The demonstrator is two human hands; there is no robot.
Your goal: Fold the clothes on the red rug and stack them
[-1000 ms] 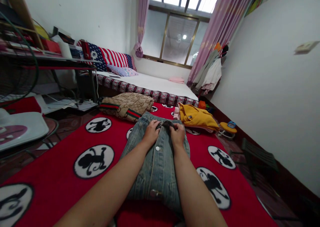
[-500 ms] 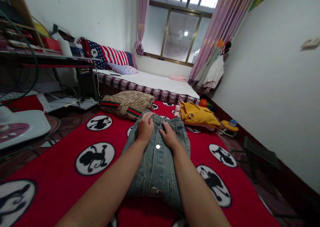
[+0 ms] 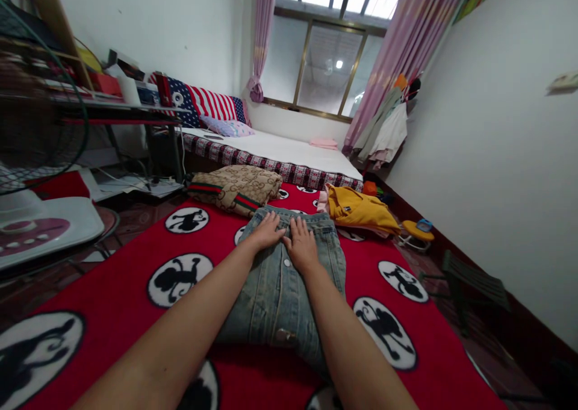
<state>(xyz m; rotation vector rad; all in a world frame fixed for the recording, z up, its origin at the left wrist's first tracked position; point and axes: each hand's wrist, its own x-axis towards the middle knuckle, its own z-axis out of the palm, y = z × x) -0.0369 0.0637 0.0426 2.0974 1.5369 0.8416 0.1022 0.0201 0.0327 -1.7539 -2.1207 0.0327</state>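
Observation:
A faded blue denim garment [image 3: 271,301] with a front row of metal buttons lies on the red blanket [image 3: 121,277], its far edge away from me. My left hand [image 3: 267,232] rests on the far part of it, left of the middle seam, fingers stretched out. Just right of the seam my right hand [image 3: 301,244] lies flat with fingers spread, its thumb close to the left hand. Nothing is gripped in either hand. Beyond the denim sit a folded brown patterned garment [image 3: 239,184] with green-red stripes and a folded yellow garment [image 3: 361,210].
A bed [image 3: 289,148] stands below the window at the back. To the left are a cluttered desk [image 3: 121,106], a fan [image 3: 40,127] and its white base [image 3: 67,229]. On the right are a yellow stool [image 3: 418,232] and a dark folding stool [image 3: 476,280].
My fingers have let go of the denim's far edge, where dark inner cloth showed between them. Both hands have come down flat on the denim, and the edge now lies closed.

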